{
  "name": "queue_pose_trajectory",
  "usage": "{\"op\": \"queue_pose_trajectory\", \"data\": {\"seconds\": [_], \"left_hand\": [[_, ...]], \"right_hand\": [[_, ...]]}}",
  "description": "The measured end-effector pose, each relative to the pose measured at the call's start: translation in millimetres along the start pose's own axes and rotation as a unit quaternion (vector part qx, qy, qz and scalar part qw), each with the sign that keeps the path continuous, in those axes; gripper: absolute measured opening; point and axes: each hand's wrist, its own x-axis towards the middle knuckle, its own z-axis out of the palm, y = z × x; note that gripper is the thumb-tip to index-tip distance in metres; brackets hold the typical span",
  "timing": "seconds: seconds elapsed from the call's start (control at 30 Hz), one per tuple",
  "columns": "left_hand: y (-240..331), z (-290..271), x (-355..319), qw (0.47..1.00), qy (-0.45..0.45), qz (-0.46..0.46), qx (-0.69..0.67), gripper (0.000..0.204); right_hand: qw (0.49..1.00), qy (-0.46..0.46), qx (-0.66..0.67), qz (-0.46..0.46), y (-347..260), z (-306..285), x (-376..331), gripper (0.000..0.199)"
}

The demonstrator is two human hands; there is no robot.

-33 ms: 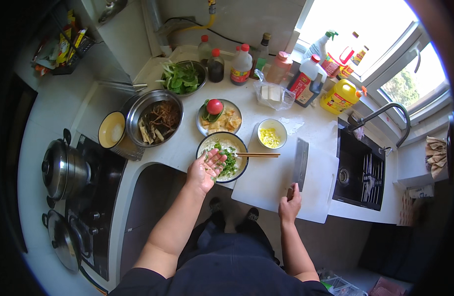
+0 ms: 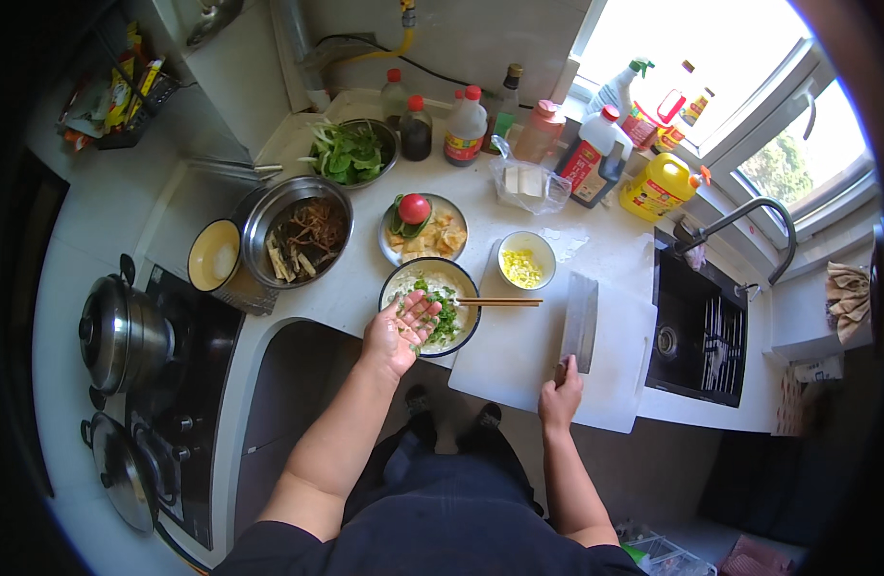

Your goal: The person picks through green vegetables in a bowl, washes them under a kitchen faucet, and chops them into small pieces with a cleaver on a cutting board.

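Note:
My left hand [image 2: 401,331] is held palm up over the near left side of a white dark-rimmed bowl [image 2: 386,288], fingers apart, small green bits sticking to the skin. In the bowl lie chopped greens [image 2: 448,317] on a pale mixture, and a pair of chopsticks [image 2: 504,302] rests across its right rim. My right hand [image 2: 561,394] is wrapped round the handle of a cleaver [image 2: 581,322], its blade pointing away from me over a white cutting board [image 2: 509,365]. A small white bowl [image 2: 504,252] of chopped yellow and pale-green pieces stands just beyond the board's far left.
Behind the bowl is a plate [image 2: 389,245] with a tomato, green peppers and golden pieces. Steel basins [image 2: 259,197] hold brown dried strips and leafy greens. Bottles [image 2: 466,130] and bagged white blocks [image 2: 528,182] line the back. The sink [image 2: 677,374] is right, the stove [image 2: 187,384] left.
The cleaver's blade has turned slightly, showing a little more of its flat side. My left hand stays over the bowl; the whole view has shifted very slightly.

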Motion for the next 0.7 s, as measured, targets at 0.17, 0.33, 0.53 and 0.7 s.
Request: {"op": "queue_pose_trajectory", "data": {"seconds": [0.17,0.33,0.53,0.7], "left_hand": [[-9.6,1.1,15.5,0.998,0.007,-0.035,-0.043,0.029],[-13.9,2.6,17.4,0.997,0.012,-0.03,-0.067,0.025],[-22.1,9.9,2.3,0.999,-0.003,-0.034,-0.031,0.029],[-15.5,13.4,-8.3,0.999,-0.021,-0.024,-0.018,0.033]], "right_hand": [[0.993,-0.003,-0.108,0.051,11.1,24.3,13.5,0.055],[0.99,0.045,-0.06,-0.119,-30.1,7.4,13.9,0.042],[0.914,-0.187,0.179,-0.312,-177.7,24.8,33.7,0.058],[0.877,-0.294,0.181,-0.333,-185.9,54.4,72.2,0.029]]}}
